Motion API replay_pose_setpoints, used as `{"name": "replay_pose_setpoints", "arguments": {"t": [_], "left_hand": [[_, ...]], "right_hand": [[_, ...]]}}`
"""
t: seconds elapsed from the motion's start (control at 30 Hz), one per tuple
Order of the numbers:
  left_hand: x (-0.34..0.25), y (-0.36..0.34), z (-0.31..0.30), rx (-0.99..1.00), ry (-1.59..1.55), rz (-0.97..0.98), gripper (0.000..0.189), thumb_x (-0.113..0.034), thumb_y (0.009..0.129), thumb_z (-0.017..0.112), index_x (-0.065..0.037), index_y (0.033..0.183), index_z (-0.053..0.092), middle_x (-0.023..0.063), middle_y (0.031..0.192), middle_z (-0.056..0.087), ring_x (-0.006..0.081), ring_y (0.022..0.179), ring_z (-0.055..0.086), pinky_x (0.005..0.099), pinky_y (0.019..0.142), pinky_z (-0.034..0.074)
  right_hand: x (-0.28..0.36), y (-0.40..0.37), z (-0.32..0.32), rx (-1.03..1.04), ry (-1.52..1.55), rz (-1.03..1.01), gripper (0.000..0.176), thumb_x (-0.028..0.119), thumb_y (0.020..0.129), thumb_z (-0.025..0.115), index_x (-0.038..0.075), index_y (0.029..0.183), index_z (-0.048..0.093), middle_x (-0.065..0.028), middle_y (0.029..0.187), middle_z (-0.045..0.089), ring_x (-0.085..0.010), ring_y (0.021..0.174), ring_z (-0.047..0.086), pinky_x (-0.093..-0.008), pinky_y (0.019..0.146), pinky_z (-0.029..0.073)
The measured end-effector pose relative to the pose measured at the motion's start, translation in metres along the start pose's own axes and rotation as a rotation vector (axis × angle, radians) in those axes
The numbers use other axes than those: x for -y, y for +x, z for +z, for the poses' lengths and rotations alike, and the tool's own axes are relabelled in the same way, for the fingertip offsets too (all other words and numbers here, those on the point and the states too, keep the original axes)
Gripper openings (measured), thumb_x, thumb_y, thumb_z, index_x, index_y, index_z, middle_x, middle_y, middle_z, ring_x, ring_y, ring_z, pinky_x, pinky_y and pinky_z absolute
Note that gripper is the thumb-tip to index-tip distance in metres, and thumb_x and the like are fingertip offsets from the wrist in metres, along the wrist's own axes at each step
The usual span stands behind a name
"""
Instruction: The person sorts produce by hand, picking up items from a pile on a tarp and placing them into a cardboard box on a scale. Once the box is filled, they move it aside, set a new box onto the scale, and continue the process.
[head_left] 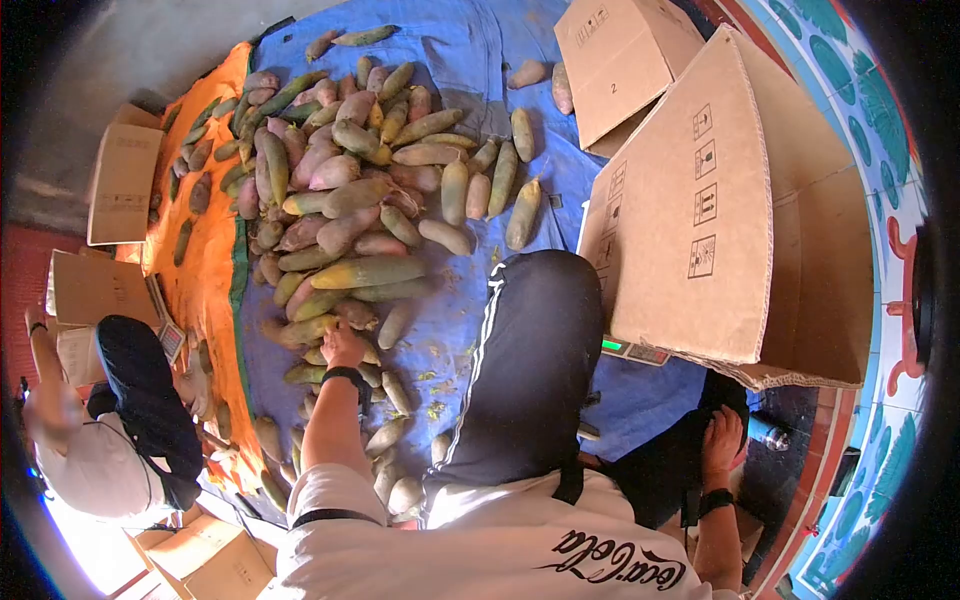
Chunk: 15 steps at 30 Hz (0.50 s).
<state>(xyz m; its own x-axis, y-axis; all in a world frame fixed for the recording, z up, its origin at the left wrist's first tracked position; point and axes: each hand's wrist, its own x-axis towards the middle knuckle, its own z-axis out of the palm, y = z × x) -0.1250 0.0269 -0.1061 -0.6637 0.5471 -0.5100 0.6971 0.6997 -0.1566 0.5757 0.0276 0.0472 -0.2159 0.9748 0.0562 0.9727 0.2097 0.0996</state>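
My left hand reaches down into a heap of long green and pinkish radishes. Its fingers close around the end of a yellow-green radish, which is slightly blurred; the fingertips are partly hidden. Around that hand lie more radishes, several very close to the wrist, and a large yellow-green one is just beyond. Over on the right, my right hand rests on my dark-trousered leg with its fingers spread, holding nothing.
A large open cardboard box stands at my right, over a scale with a green display. Another carton lies behind it. Radishes lie on a blue tarp and an orange tarp. At left, another person works beside boxes.
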Motion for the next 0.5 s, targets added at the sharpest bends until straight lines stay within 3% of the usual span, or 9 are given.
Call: {"name": "replay_pose_setpoints", "arguments": {"t": [0.13,0.2,0.27,0.4,0.5], "left_hand": [[0.016,0.028,0.007,0.138,-0.234,-0.053,0.063,-0.022,0.081,0.055,-0.019,0.139,0.031,0.0177,0.128,0.047,0.0327,0.115,0.05,0.0411,0.092,0.043],[0.021,0.045,0.025,0.16,-0.054,0.01,0.059,-0.018,0.083,0.052,-0.017,0.139,0.031,0.0147,0.127,0.05,0.0304,0.115,0.051,0.0397,0.093,0.044],[0.001,0.025,-0.011,0.28,0.121,0.04,0.054,-0.014,0.086,0.049,-0.015,0.137,0.034,0.0119,0.132,0.047,0.0283,0.116,0.051,0.0377,0.093,0.044],[0.003,0.021,0.0,0.13,0.175,0.019,0.057,-0.018,0.085,0.053,-0.019,0.138,0.032,0.0088,0.133,0.045,0.0272,0.11,0.055,0.0373,0.087,0.048],[0.01,0.028,0.005,0.162,0.204,-0.018,0.062,-0.022,0.084,0.057,-0.02,0.139,0.029,0.0086,0.127,0.049,0.0272,0.105,0.057,0.0363,0.08,0.051]], "right_hand": [[-0.001,0.001,0.0,0.086,-0.049,0.039,0.021,0.005,0.077,0.056,0.002,0.098,0.055,-0.0152,0.111,0.054,-0.0343,0.103,0.05,-0.0433,0.091,0.04],[0.007,0.005,-0.01,0.097,-0.03,0.049,0.021,0.005,0.076,0.057,0.002,0.097,0.055,-0.0153,0.111,0.054,-0.0343,0.104,0.049,-0.0435,0.091,0.04],[0.007,0.005,-0.012,0.106,-0.013,0.058,0.021,0.004,0.076,0.057,0.002,0.097,0.055,-0.0154,0.11,0.053,-0.0344,0.104,0.049,-0.0437,0.091,0.039],[0.005,0.004,-0.005,0.032,-0.03,0.026,0.021,0.004,0.074,0.058,0.001,0.095,0.055,-0.0165,0.108,0.053,-0.0362,0.103,0.049,-0.045,0.09,0.039],[0.017,0.013,-0.017,0.049,-0.054,0.034,0.021,0.003,0.073,0.058,0.001,0.094,0.056,-0.017,0.105,0.053,-0.0375,0.101,0.049,-0.0456,0.09,0.039]]}}
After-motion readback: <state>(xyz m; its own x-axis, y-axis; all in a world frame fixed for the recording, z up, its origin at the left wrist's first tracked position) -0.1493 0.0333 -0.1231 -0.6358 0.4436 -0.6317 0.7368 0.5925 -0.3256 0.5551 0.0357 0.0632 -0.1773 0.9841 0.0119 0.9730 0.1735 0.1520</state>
